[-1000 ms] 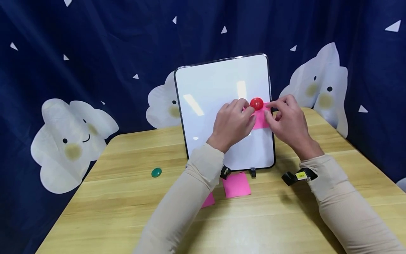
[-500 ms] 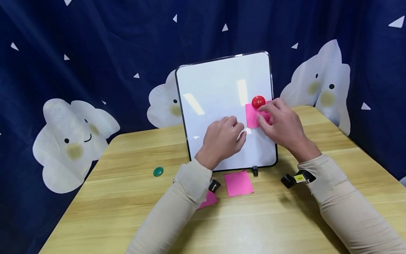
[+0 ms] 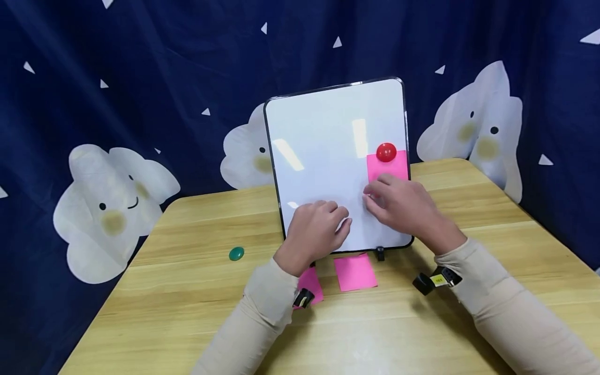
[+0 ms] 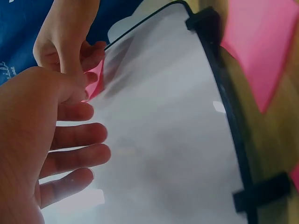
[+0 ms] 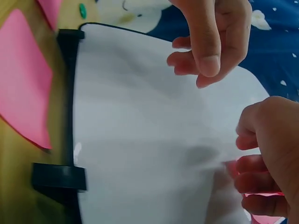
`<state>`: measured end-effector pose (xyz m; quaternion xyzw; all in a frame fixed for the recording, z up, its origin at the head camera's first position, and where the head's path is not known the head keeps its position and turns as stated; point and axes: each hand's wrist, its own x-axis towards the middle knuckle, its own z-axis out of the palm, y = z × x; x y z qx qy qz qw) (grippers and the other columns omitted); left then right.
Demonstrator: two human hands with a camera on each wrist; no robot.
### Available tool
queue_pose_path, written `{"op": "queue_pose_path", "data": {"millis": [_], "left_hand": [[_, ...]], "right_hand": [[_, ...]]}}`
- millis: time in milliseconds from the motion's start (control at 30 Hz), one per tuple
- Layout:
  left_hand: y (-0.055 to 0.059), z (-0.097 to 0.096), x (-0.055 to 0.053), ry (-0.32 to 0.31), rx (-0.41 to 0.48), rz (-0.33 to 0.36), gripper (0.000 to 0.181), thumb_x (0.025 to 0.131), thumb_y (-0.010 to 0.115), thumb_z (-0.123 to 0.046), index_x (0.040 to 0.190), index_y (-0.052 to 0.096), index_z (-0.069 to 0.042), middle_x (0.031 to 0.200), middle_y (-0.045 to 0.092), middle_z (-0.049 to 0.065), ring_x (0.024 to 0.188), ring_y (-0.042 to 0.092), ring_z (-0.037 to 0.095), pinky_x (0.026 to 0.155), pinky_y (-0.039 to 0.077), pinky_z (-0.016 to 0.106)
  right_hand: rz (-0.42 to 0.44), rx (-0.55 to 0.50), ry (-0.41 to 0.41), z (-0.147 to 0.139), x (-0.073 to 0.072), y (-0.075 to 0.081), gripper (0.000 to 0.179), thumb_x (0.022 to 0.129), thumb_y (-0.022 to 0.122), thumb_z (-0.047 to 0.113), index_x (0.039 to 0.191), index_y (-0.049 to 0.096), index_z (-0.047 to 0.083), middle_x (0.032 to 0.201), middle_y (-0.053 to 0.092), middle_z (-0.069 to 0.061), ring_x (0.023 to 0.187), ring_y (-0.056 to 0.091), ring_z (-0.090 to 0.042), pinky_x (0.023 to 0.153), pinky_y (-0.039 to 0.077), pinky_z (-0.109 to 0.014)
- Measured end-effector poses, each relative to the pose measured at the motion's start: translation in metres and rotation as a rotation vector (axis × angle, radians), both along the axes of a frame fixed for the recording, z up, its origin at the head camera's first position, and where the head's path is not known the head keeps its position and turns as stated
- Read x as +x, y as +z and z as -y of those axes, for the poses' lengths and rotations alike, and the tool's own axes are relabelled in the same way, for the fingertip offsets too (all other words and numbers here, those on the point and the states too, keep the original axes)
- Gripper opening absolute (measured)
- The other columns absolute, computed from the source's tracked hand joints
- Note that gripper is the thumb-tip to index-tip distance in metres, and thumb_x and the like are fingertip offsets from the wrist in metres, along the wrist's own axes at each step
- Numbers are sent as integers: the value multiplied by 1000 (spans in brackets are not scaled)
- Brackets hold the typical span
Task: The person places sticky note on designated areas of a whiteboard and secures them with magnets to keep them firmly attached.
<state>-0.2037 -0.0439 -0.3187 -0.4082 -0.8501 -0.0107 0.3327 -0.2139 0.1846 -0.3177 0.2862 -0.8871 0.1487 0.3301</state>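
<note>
From my end, the magnet (image 3: 386, 152) probably pins that note (image 3: 389, 169) to the whiteboard (image 3: 323, 140), left hand (image 3: 314, 229) and right hand (image 3: 400, 203) relaxed, empty in front.

Left note (image 3: 314, 281) partly hidden, label (image 3: 438, 280) seemingly illegible

Red disc (image 3: 386, 152) on pink note (image 3: 388, 170)

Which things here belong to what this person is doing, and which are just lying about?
Likely part of the job:
whiteboard
pink note on the board
round red magnet over its top edge
two pink notes in front of the board
round green magnet, perhaps a spare

Probably just surroundings:
wooden table
cloud-patterned blue curtain
</note>
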Motion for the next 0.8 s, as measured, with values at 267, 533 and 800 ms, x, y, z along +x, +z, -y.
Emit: {"op": "queue_pose_path", "data": {"millis": [267, 533, 800], "left_hand": [[-10, 24, 2, -8, 4, 46, 26, 99, 55, -27, 85, 74, -16, 68, 60, -6, 58, 57, 11, 53, 45, 25], [-17, 48, 0, -30, 89, 91, 21, 97, 59, -23, 87, 76, -16, 72, 65, -7, 61, 59, 8, 52, 45, 23], [-22, 71, -5, 29, 146, 140, 18, 97, 62, -26, 90, 76, -16, 75, 68, -7, 62, 59, 6, 50, 43, 22]], "right_hand": [[83, 49, 15, 4, 7, -14, 11, 88, 72, 20, 90, 75, 10, 74, 60, 1, 60, 55, -12, 52, 45, -30], [160, 51, 86, 8, 16, -23, 7, 88, 74, 18, 90, 75, 12, 74, 61, 5, 63, 54, -8, 57, 47, -28], [298, 67, 136, 14, 25, -30, 4, 89, 73, 18, 91, 76, 16, 76, 60, 11, 67, 51, -5, 62, 47, -28]]}}
